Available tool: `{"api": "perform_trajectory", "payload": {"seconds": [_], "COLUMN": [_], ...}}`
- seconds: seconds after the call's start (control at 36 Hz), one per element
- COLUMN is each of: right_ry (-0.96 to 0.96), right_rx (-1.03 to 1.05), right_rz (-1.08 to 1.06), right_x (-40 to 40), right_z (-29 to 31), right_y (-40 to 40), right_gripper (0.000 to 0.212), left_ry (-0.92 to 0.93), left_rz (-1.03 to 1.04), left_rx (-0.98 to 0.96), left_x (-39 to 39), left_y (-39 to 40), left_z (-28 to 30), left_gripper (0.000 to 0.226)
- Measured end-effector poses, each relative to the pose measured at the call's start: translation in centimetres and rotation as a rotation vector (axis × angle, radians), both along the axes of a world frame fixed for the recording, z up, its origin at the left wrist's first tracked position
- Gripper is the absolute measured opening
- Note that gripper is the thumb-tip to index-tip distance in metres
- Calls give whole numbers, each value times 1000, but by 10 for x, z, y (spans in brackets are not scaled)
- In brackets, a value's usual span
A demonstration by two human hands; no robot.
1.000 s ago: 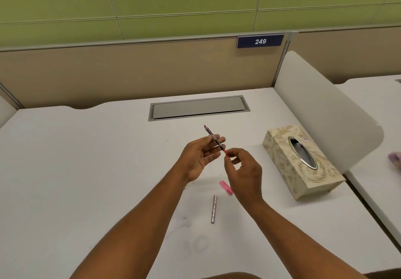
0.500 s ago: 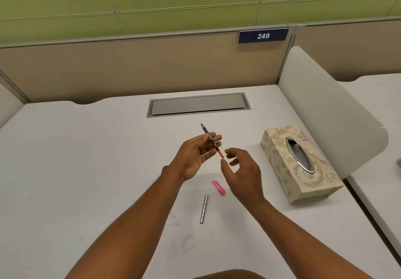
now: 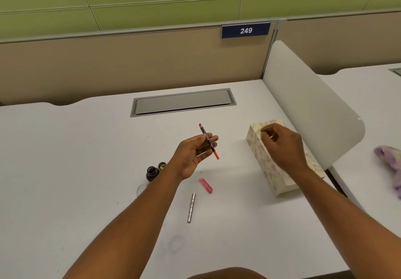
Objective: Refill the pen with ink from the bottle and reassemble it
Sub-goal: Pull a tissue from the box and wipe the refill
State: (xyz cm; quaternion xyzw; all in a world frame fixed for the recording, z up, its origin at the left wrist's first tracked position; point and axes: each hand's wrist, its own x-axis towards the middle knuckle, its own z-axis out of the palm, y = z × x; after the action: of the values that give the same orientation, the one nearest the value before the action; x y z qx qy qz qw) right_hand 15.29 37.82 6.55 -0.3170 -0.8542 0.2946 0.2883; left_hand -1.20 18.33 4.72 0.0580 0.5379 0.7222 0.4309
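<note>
On the white desk (image 3: 76, 170) the silver barrel (image 3: 191, 207) lies nearest, the pink cap (image 3: 205, 185) at its 1 o'clock. The ink bottle (image 3: 152, 172) sits at 9 o'clock of the left hand (image 3: 193, 156), whose curled fingers pinch the pen's inner section (image 3: 208, 141). The right hand (image 3: 282, 146), fingers curled, plucks at the tissue box (image 3: 267, 163).

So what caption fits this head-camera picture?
Left hand holds the pen's inner section; right hand reaches the tissue box.
</note>
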Motion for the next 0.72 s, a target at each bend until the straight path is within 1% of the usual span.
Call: {"api": "perform_trajectory", "payload": {"seconds": [0.14,0.25,0.33,0.5,0.64,0.72], "right_ry": [-86,-234,-302,-417,-512,-643], "right_rx": [10,32,50,76,93,195], "right_rz": [-29,-29,-16,30,70,128], "right_x": [11,18,23,28,29,27], "right_z": [12,14,13,6,1,-1], "right_y": [38,66,80,91,93,94], "right_gripper": [10,12,14,15,12,17], "left_ry": [28,54,72,108,107,124], "left_rz": [-9,-9,-11,-12,7,-2], "left_rx": [-19,-45,-62,-94,-91,-101], "left_x": [2,5,7,12,18,21], "left_y": [0,-1,-1,1,6,9], "left_z": [-2,-5,-6,-9,-7,-7], "left_gripper": [22,21,20,22,16,17]}}
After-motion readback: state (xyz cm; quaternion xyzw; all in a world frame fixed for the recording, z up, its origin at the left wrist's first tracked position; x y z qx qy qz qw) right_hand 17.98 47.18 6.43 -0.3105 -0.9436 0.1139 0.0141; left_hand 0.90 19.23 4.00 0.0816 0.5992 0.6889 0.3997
